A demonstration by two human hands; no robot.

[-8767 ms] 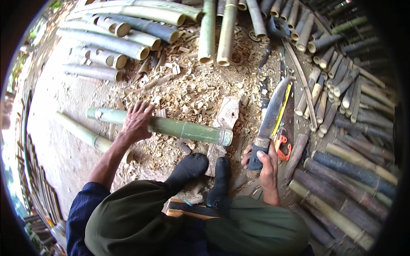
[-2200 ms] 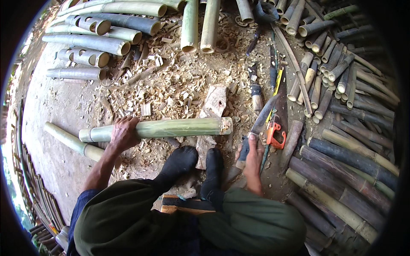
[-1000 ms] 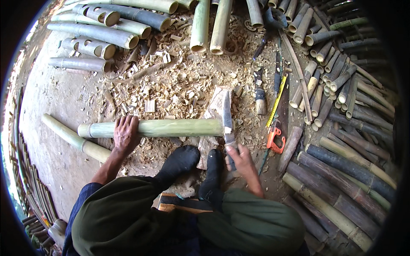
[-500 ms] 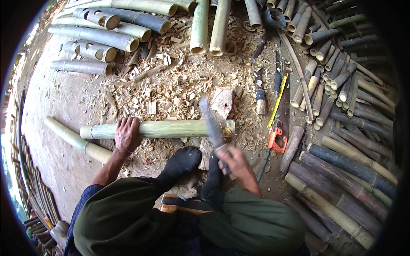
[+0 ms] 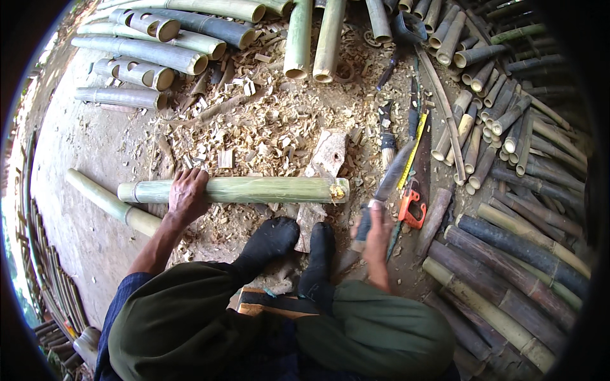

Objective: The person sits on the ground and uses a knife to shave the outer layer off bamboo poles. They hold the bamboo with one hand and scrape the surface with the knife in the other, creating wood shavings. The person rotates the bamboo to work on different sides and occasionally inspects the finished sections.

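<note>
My left hand (image 5: 189,193) is closed over a green bamboo pole (image 5: 254,190) lying crosswise in front of my feet. The pole's right end has a yellowish, freshly cut rim with shavings on it. It lies across a pale, worn wooden block (image 5: 330,152), part of which shows beyond the pole and part nearer me. To the right of that end, my right hand (image 5: 377,232) grips a machete (image 5: 395,173), slightly blurred, its broad blade tilted away from me and apart from the pole. The blade's tip overlaps a yellow tape measure (image 5: 416,143) in view.
Shavings (image 5: 254,136) cover the ground beyond the pole. An orange-handled saw (image 5: 413,209) and a sheathed-looking dark tool (image 5: 386,127) lie at right. Bamboo lengths (image 5: 508,273) are piled on the right, with holed pieces (image 5: 133,73) at far left. Another pole (image 5: 105,197) lies left; my feet (image 5: 270,241) are close by.
My right hand has swung the machete from over the pole's right end out to the right. The left hand and the pole have stayed nearly in place.
</note>
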